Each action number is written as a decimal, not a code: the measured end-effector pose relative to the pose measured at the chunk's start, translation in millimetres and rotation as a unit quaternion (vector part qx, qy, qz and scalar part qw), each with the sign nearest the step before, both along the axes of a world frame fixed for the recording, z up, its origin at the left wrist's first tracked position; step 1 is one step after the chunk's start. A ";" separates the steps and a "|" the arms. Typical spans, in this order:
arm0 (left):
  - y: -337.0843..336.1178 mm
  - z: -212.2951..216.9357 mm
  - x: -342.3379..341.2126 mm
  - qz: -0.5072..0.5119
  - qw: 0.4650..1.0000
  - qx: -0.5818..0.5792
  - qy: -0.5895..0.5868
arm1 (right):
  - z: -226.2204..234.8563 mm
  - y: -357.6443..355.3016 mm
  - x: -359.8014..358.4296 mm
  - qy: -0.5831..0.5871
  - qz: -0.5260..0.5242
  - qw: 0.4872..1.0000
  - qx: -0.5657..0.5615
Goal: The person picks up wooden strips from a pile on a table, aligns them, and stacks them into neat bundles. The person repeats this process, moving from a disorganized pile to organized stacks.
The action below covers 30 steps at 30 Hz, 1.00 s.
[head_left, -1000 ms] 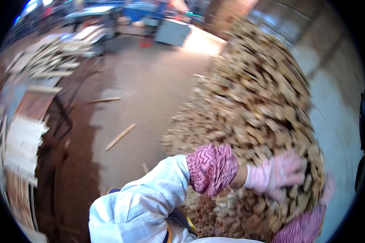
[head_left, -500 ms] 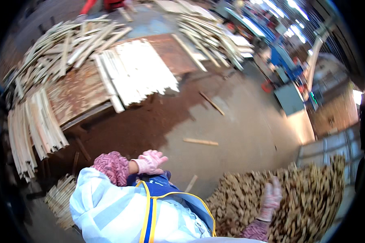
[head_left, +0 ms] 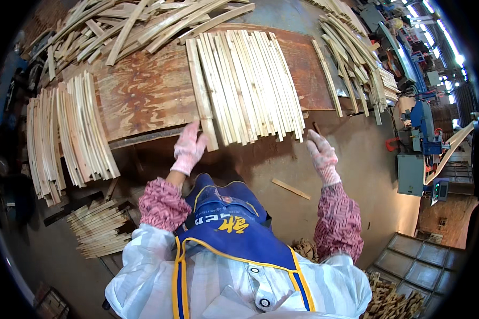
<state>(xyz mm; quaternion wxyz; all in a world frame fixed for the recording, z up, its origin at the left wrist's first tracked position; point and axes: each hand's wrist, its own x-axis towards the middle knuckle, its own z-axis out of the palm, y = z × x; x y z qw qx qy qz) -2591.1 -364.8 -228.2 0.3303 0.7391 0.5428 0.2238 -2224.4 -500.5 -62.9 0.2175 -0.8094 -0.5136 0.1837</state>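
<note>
My left hand (head_left: 188,148), in a pink knit glove, has its fingers apart beside the near end of the leftmost strip (head_left: 201,95) of a row of pale wooden strips (head_left: 250,85). I cannot tell whether it touches that strip. My right hand (head_left: 322,153), gloved the same way, is out just past the row's near right corner with its fingers stretched and nothing visible in them. The strips lie side by side on a stained plywood tabletop (head_left: 143,101), their near ends jutting unevenly over the front edge.
More strips (head_left: 72,133) overhang the table's left end. Loose wood is heaped behind (head_left: 138,26) and at the right (head_left: 351,58). One stick (head_left: 291,189) lies on the floor. Small offcuts (head_left: 391,300) fill the lower right, by a wire-framed panel (head_left: 423,263). Blue-grey machinery (head_left: 412,170) stands to the right.
The view has turned rightward and closer to the table. My right hand has left the pile of offcuts and both hands have come forward to the row of strips.
</note>
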 end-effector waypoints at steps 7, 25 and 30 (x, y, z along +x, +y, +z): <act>101.0 -29.8 121.7 0.157 0.987 -0.045 0.012 | -97.6 115.3 165.8 -0.096 -0.042 0.994 -0.020; 96.1 -130.0 64.6 0.213 0.905 0.040 -0.367 | -221.9 216.3 152.7 0.471 0.092 0.871 0.104; -20.1 -73.6 88.4 0.112 0.701 -0.338 -0.617 | -249.0 97.2 134.4 0.554 0.081 0.813 0.161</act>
